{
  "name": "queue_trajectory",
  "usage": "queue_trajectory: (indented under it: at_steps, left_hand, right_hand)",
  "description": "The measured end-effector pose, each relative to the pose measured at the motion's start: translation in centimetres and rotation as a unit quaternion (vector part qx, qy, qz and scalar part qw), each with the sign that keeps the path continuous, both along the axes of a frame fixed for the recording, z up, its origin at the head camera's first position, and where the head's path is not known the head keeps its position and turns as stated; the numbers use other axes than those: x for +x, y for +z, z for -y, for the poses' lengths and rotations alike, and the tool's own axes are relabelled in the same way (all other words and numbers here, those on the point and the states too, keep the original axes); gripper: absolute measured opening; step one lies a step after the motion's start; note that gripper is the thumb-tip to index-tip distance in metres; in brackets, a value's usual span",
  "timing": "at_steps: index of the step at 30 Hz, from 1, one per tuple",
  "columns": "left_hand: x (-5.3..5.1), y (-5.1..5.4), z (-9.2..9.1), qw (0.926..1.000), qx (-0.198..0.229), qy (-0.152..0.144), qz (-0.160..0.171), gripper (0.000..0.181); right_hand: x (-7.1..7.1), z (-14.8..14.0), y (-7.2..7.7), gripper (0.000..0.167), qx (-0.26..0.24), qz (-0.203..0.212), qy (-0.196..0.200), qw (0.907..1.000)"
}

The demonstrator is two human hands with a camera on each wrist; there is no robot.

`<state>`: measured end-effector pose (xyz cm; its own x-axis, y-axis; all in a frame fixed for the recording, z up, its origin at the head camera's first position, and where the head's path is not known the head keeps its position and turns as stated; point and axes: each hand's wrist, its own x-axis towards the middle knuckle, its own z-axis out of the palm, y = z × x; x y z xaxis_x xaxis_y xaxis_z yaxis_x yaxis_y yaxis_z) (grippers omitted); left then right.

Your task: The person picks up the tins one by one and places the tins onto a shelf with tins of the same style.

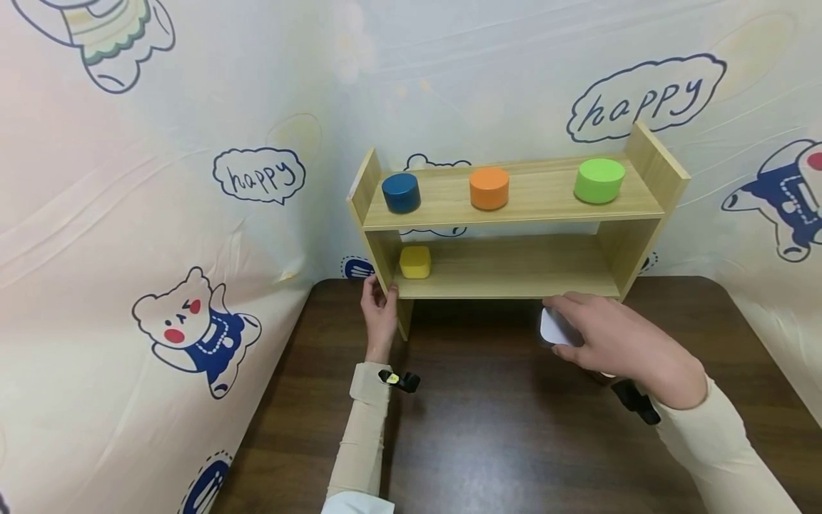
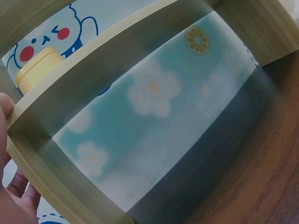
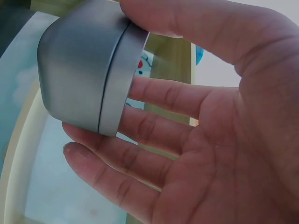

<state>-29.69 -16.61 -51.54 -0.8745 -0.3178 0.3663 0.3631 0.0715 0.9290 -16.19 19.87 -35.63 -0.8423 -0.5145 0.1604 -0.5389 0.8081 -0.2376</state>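
A small wooden two-tier shelf [image 1: 514,287] stands on the table. My left hand [image 1: 380,314] holds the lower part of its left side panel, thumb at the front edge. The right hand [image 1: 616,335] pinches a silver-white rounded-square tin [image 1: 555,328] between thumb and fingers, in front of the lower tier's right part. Seen from the right wrist, the tin [image 3: 79,70] has a lid seam. On the lower tier at the left sits a yellow square tin [image 1: 414,263]. The top tier carries a blue round tin [image 1: 401,193], an orange one [image 1: 489,189] and a green one [image 1: 599,181].
The dark brown wooden table [image 1: 475,428] reaches to a patterned cloth backdrop [image 1: 160,178] behind and at the sides. Under the right hand a small item shows partly, too hidden to tell. The shelf's right side panel [image 1: 656,160] rises near the right hand.
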Motion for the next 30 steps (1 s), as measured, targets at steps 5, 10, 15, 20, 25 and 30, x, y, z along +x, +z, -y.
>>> queue_trajectory:
  at_steps: [5, 10, 15, 20, 25, 30]
  left_hand:
    - [0.1, 0.4, -0.2, 1.0000, -0.001, 0.006, 0.007, 0.037]
    - [1.5, 2.1, -0.5, 1.0000, 0.001, -0.003, 0.002, 0.035]
    - [2.1, 2.9, -0.7, 1.0000, 0.004, -0.005, -0.003, 0.033]
    - [2.0, 2.8, -0.7, 0.9998, 0.014, -0.009, -0.006, 0.032]
    - [2.0, 2.9, -0.7, 0.9999, 0.010, -0.009, -0.005, 0.032]
    - [2.1, 2.9, -0.7, 0.9999, 0.009, -0.009, -0.003, 0.033]
  right_hand:
    - [-0.4, 0.7, 0.3, 0.054, -0.004, -0.003, 0.010, 0.9999]
    - [-1.6, 1.0, 0.2, 0.052, -0.018, -0.002, 0.028, 0.9994]
    - [-2.7, 1.0, 0.1, 0.047, -0.026, -0.012, 0.038, 0.9989]
    - [-3.5, 1.3, 0.1, 0.054, -0.025, -0.008, 0.036, 0.9990]
    - [-4.1, 1.8, 0.4, 0.052, -0.023, 0.007, 0.030, 0.9993]
    - [-4.9, 2.1, 0.7, 0.047, -0.016, 0.003, 0.032, 0.9994]
